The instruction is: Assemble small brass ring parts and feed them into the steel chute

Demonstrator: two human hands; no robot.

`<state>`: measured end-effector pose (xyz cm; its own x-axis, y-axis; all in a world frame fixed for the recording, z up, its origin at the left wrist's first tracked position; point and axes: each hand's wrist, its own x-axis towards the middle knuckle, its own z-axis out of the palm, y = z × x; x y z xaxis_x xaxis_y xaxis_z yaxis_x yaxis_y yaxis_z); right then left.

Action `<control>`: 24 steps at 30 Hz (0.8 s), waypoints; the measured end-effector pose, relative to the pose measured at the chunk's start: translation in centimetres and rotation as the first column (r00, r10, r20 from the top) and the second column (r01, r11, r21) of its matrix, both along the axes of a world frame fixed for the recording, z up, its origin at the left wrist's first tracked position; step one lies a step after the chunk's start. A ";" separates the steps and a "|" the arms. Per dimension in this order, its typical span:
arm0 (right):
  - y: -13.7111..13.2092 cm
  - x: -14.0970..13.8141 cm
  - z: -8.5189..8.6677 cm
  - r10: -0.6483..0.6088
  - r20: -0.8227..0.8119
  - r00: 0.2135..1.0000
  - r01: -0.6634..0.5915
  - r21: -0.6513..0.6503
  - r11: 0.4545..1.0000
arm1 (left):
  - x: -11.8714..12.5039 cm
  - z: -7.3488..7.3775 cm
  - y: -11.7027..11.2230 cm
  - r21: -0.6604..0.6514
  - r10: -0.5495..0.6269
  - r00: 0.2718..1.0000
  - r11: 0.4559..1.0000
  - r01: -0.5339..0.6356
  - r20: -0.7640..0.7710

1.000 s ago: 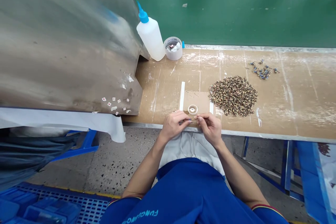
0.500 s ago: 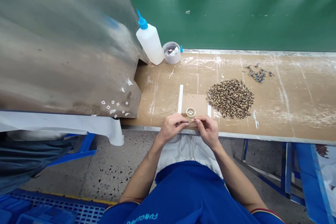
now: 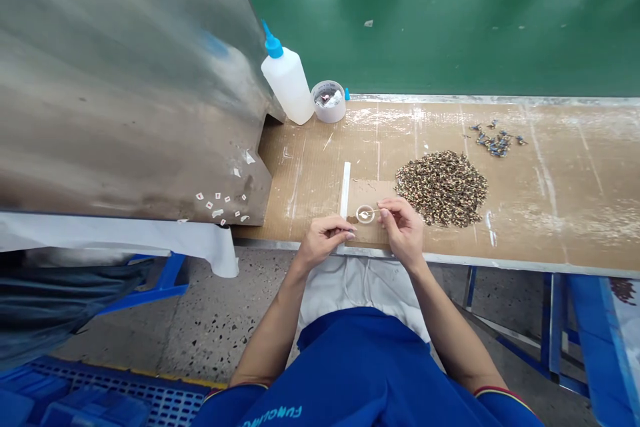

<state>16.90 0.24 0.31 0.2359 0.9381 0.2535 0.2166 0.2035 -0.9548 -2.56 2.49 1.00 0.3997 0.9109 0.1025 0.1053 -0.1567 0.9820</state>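
Left hand (image 3: 325, 237) curls, seemingly empty; right hand (image 3: 403, 227) pinches beside one clear ring (image 3: 365, 214), its hold too small to tell.

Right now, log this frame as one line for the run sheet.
left hand: curled beside clear ring | right hand: pinching thin sliver over ring | nearby: cardboard pad, speckled parts pile

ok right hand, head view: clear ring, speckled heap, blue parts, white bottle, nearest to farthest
Right hand:
1. Clear ring, left, and speckled heap, right: too close to call
2. Blue parts, back right
3. White bottle, back left
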 end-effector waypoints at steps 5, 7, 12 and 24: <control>0.0 -0.3 -0.1 0.022 0.260 0.965 -0.032 0.034 0.999 | -0.2 0.1 0.1 -0.015 0.003 0.999 1.000 -0.002 0.036; 0.0 -0.4 -0.2 0.020 0.320 0.947 -0.037 0.050 0.998 | -0.3 0.1 0.1 -0.021 0.005 1.000 1.000 -0.005 0.025; 0.5 0.1 0.6 0.071 0.482 0.873 -0.123 0.076 0.990 | -0.4 -0.1 0.1 -0.021 0.016 1.000 1.000 -0.016 -0.009; -0.4 1.8 2.4 0.176 0.444 0.879 -0.149 -0.095 0.984 | -0.4 -0.4 0.0 0.002 0.053 0.996 0.999 -0.053 -0.066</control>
